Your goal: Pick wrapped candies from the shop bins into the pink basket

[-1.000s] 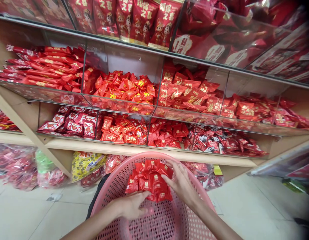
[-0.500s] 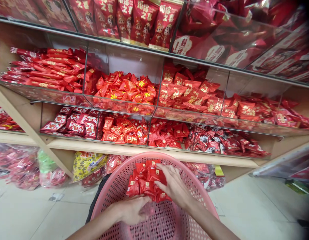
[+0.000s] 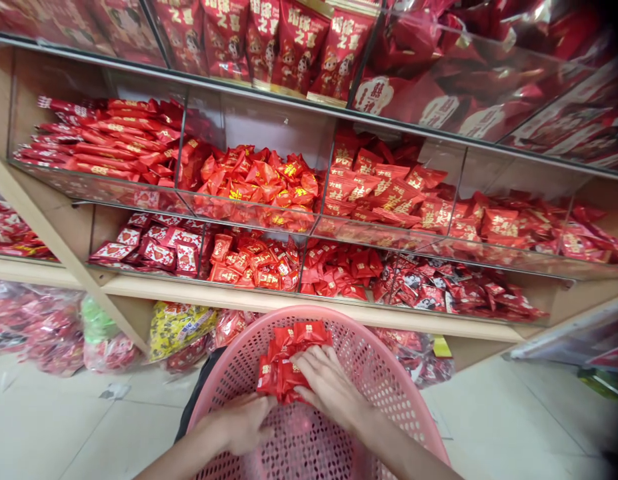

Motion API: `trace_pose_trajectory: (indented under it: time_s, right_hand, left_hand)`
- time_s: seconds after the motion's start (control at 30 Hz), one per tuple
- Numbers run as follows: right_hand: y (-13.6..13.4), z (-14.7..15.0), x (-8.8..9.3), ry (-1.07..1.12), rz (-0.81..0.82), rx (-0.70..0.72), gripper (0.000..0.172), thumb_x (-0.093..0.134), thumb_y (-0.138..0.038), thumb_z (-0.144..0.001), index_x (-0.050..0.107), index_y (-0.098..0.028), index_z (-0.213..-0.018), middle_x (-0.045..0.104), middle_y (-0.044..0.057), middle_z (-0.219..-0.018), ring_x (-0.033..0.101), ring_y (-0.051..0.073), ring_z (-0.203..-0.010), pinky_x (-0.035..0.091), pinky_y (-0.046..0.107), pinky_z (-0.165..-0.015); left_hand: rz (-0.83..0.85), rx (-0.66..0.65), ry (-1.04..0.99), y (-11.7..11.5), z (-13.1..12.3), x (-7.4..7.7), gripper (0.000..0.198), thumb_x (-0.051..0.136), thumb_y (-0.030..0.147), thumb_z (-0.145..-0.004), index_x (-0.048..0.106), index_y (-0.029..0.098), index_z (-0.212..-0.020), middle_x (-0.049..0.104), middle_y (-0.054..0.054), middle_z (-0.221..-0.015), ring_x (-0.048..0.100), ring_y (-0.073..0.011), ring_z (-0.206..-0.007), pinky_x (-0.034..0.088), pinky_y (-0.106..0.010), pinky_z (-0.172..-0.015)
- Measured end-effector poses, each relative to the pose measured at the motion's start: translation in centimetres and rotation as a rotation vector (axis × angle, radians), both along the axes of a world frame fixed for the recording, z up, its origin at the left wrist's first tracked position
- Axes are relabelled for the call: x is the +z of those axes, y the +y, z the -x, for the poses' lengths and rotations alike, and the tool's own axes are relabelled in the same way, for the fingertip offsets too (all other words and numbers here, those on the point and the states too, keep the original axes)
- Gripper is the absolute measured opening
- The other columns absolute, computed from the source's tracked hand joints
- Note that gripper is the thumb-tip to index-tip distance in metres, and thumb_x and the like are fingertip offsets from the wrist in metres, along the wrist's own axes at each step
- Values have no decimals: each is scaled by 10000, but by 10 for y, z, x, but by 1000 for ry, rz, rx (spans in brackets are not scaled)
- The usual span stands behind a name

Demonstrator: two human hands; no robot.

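Note:
A round pink perforated basket [image 3: 389, 393] sits low in front of me. Inside it lies a heap of small red candy packets [image 3: 283, 360] with gold characters. My right hand [image 3: 329, 387] lies flat on top of the heap, fingers spread over the packets. My left hand [image 3: 243, 423] is below the heap at its near left edge, fingers curled under the packets and touching them. Whether either hand has a packet pinched is hidden by the fingers.
Clear-fronted shelf bins [image 3: 249, 180] full of red wrapped sweets rise behind the basket on a wooden shelf [image 3: 299, 303]. Larger red bags [image 3: 289, 40] hang along the top. Plastic sacks of sweets [image 3: 179, 330] sit on the tiled floor [image 3: 63, 427] under the shelf.
My right hand slid left and down over the packets, pressing the heap together. The heap looks smaller and more bunched. The left hand stayed under its near edge.

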State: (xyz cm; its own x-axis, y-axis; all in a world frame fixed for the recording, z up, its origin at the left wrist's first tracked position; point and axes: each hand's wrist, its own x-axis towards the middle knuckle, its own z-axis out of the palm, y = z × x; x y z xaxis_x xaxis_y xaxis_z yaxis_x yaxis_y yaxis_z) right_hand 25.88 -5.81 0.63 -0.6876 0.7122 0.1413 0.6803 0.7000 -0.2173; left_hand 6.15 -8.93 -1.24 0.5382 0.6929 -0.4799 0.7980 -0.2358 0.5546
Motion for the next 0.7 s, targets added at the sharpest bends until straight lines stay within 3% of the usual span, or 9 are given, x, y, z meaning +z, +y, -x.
trace_pose_trajectory:
  time_s: [0.1, 0.27, 0.53, 0.7]
  right_hand:
    - [1, 5, -3, -34, -29, 20, 326, 602, -263, -784, 481, -216, -1083, 597, 22, -1035, 480, 197, -986, 336, 354, -892]
    - [4, 12, -12, -85, -97, 34, 317, 607, -252, -777, 491, -202, -1068, 595, 41, -1023, 483, 207, -994, 327, 394, -914]
    - [4, 12, -21, -121, -121, 53, 318, 595, -249, -787, 497, -205, -1086, 540, 54, -1149, 476, 217, -1029, 335, 411, -926]
    - [10, 14, -20, -126, -131, 36, 327, 635, -236, -756, 501, -196, -1052, 524, 47, -1141, 474, 211, -1029, 333, 392, -942]
  left_hand:
    - [-70, 17, 14, 2, 0, -1, 407, 429, 352, -773, 529, 162, -1119, 575, -133, -1150, 535, -271, -1066, 409, -387, -919]
    - [-27, 2, 5, 1, 2, -8, 422, 482, 358, -751, 530, 194, -1137, 579, -103, -1163, 529, -253, -1078, 412, -351, -917]
    - [-19, -16, 18, -1, 3, -1, 372, 466, 334, -737, 588, 174, -1050, 621, -132, -1082, 578, -294, -996, 453, -413, -851]
    - [-3, -16, 14, 0, 4, -5, 388, 477, 358, -732, 577, 190, -1067, 615, -126, -1096, 572, -294, -1008, 448, -421, -856]
